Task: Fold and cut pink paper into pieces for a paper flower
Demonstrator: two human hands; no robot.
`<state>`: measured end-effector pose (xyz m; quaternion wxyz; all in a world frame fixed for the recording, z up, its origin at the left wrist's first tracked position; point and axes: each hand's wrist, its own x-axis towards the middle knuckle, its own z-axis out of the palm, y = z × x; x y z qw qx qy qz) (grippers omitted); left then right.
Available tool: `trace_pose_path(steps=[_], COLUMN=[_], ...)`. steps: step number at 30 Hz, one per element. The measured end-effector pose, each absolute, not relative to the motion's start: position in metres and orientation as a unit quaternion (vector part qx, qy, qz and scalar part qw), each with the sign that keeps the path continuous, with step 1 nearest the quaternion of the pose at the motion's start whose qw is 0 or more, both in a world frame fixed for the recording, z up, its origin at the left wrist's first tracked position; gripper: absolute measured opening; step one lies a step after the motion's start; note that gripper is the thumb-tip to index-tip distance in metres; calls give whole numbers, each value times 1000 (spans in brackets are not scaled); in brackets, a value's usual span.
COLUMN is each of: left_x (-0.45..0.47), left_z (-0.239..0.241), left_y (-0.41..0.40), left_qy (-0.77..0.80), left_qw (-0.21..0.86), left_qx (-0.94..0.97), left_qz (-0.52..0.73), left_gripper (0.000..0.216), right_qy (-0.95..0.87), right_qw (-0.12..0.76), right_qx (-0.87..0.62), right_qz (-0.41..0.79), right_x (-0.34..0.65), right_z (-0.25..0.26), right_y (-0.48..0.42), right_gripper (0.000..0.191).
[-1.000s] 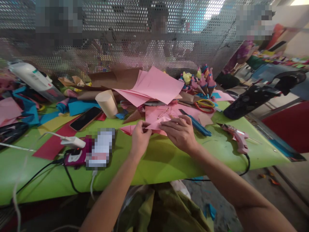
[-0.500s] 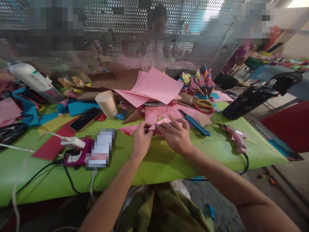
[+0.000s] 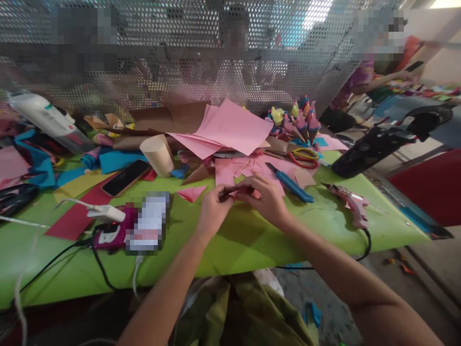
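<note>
A small piece of pink paper point(image 3: 256, 193), mostly covered by fingers, is held between both hands just above the green table point(image 3: 230, 250). My left hand point(image 3: 214, 209) is closed, thumb and fingertips pinching its left end. On the other side my right hand point(image 3: 265, 199) is closed too, its bent fingers and thumb pressed on the same paper. Left of my left hand lies a folded pink paper piece point(image 3: 192, 193). Beyond the fingers are pink paper strips point(image 3: 225, 172), and a blue utility knife point(image 3: 293, 185) rests to the right of my right hand.
A pink glue gun point(image 3: 355, 209), dark bottle point(image 3: 372, 149) and scissors point(image 3: 305, 158) are on the right. Pink sheets point(image 3: 230, 127) and paper cones point(image 3: 300, 122) stand behind. A cardboard tube point(image 3: 157, 154), black phone point(image 3: 127, 178) and corded purple power strip point(image 3: 114, 235) lie left.
My right hand's fingers have gone from lying flat over the pink paper to curled and raised, pinching it. Both hands have drawn together, and less of the paper shows.
</note>
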<state>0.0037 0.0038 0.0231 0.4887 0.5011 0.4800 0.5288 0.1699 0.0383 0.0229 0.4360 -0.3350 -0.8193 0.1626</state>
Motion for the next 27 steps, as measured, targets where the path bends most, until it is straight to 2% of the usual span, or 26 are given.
trace_pose_path(steps=[6, 12, 20, 27], left_x=[2, 0, 3, 4], left_z=[18, 14, 21, 26], left_y=[6, 8, 4, 1], left_qy=[453, 475, 479, 467], left_qw=[526, 530, 492, 477], left_qx=[460, 435, 472, 510], left_qz=[553, 551, 553, 542], left_gripper=[24, 24, 13, 15], right_qy=[-786, -796, -841, -834], right_qw=[472, 463, 406, 406], right_qx=[-352, -353, -350, -366], right_qz=[189, 168, 72, 81], right_x=[173, 175, 176, 177], right_z=[27, 26, 30, 28], right_y=[41, 43, 42, 44], right_gripper=[17, 18, 19, 23])
